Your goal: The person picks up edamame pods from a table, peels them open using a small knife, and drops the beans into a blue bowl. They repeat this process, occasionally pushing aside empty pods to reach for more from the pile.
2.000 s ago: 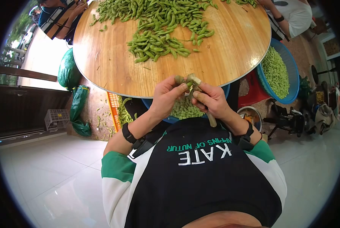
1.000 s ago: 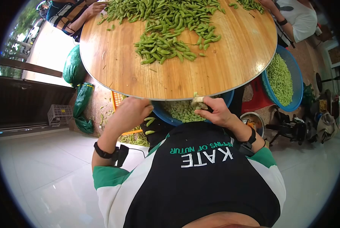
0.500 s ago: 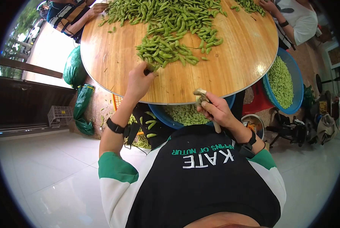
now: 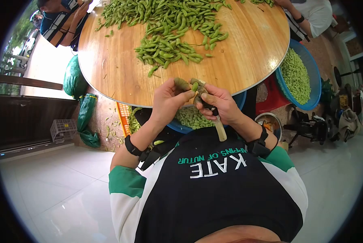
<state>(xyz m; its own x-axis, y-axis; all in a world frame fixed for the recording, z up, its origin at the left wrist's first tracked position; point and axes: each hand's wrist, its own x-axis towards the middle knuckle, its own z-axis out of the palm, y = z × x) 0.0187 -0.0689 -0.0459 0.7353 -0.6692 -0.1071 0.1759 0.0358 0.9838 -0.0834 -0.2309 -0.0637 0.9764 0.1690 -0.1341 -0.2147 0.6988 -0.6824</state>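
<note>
Soybean pod [image 4: 194, 86] sits pinched between both hands, just above the near rim of the round wooden table [image 4: 246, 60]. The left hand [image 4: 171, 100] closes thumb and forefinger on the pod's left end, with the remaining fingers curled in behind it. The right hand [image 4: 218, 106] is folded shut around a pale-handled tool [image 4: 220, 131]; the handle projects from the underside of the fist toward the torso, and the working end lies against the pod's right end, where the fingers hide most of it. Whether the right thumb also presses on the pod cannot be told. Directly below the grip, partly under the table edge, stands a blue basin [image 4: 240, 97] filled with shelled beans [image 4: 191, 117]. Beyond the grip, on the table top, lies a loose heap of unshelled pods [image 4: 169, 46], well apart from the hands, and one stray pod [image 4: 152, 71] lies nearer. To the right of the grip, past the table rim, a second blue basin [image 4: 311, 106] holds more pale green beans. To the left of the grip and lower, an orange crate [image 4: 122, 115] stands on the floor beside green sacks [image 4: 73, 75]. At the far side of the table, a striped sleeve [image 4: 58, 22] of another person rests at the left, and a white-shirted person [image 4: 316, 12] sits at the right.
</note>
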